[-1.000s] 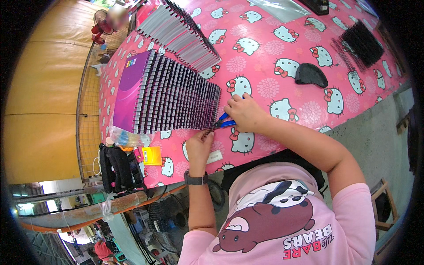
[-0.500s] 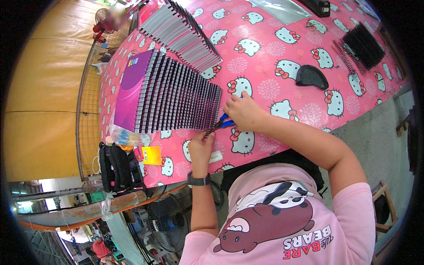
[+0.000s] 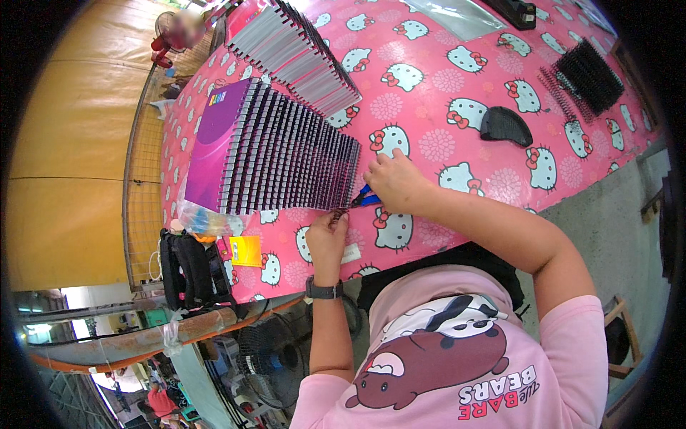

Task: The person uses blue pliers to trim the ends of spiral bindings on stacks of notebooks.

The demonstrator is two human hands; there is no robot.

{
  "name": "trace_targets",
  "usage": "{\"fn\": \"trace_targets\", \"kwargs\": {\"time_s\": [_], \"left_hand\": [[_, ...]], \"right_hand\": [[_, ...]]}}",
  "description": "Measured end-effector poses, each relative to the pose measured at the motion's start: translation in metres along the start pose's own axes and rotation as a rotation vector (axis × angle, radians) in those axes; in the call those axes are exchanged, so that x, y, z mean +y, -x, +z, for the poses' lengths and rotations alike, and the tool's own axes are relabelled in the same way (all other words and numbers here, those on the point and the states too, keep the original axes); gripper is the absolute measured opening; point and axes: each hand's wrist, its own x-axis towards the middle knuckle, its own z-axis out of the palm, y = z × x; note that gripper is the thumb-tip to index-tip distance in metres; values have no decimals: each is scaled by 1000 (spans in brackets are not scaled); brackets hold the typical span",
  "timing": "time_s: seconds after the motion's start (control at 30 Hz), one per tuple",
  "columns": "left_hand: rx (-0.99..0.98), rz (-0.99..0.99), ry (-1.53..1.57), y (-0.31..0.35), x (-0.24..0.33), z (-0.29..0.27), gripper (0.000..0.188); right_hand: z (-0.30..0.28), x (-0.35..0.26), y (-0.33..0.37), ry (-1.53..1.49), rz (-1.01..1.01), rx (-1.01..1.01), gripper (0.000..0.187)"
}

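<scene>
A fanned row of spiral-bound notebooks with a purple cover (image 3: 209,161) lies in front of me, their dark coils facing up. At the row's near right corner my left hand (image 3: 327,239) pinches the end of a dark spiral coil (image 3: 339,214). From the right, my right hand (image 3: 397,184) is closed round blue-handled pliers (image 3: 369,199). The jaws point left at the coil, close to my left fingertips. Whether they touch the wire is too small to make out. Behind stands a second stack of spiral-bound notebooks (image 3: 286,61), page edges showing.
A pink patterned cloth (image 3: 436,118) covers the table. On its right are a black curved tray (image 3: 504,126) and a bundle of black coils (image 3: 589,77). A yellow packet (image 3: 246,252) and a black bag (image 3: 187,268) lie at the near left. A clear plastic sheet (image 3: 457,18) lies at the back.
</scene>
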Motion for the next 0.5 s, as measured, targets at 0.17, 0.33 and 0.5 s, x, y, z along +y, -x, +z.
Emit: {"fn": "trace_targets", "kwargs": {"time_s": [0.17,0.33,0.5], "left_hand": [[36,63,-19,1,-3,4,23],[63,117,-63,2,0,6,22],[104,115,-55,3,-5,12,21]], "right_hand": [[4,-6,-2,157,10,48,37],[2,-6,1,93,12,86,35],[3,-8,-3,91,-12,42,28]]}}
